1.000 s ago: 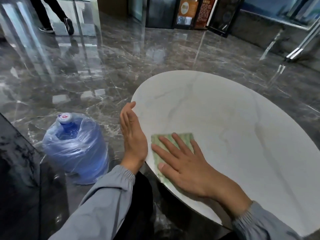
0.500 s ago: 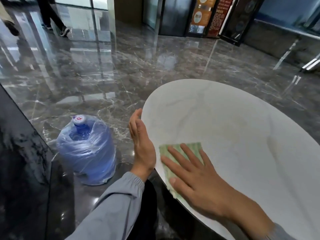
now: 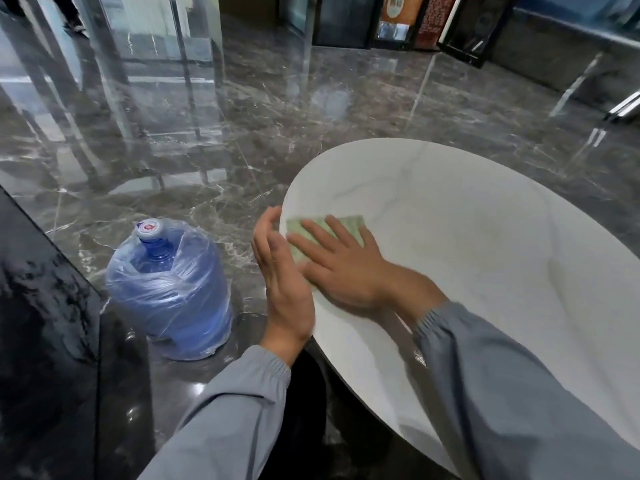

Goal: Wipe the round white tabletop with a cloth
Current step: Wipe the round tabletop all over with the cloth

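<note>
The round white tabletop (image 3: 485,258) with faint grey veins fills the right half of the head view. A pale green cloth (image 3: 348,221) lies flat on it near the left rim. My right hand (image 3: 343,268) presses on the cloth with straight, spread fingers and covers most of it. My left hand (image 3: 282,278) stands edge-on along the table's left rim beside the cloth, fingers straight and slightly cupped, holding nothing.
A blue water jug (image 3: 169,289) wrapped in clear plastic stands on the dark marble floor left of the table. A black glossy counter edge (image 3: 45,306) runs along the far left. Dark display stands (image 3: 450,22) line the back wall.
My right hand has slid the cloth forward and leftward along the table's rim, up to the left edge. My left hand has followed along the rim. The camera has tilted and shifted.
</note>
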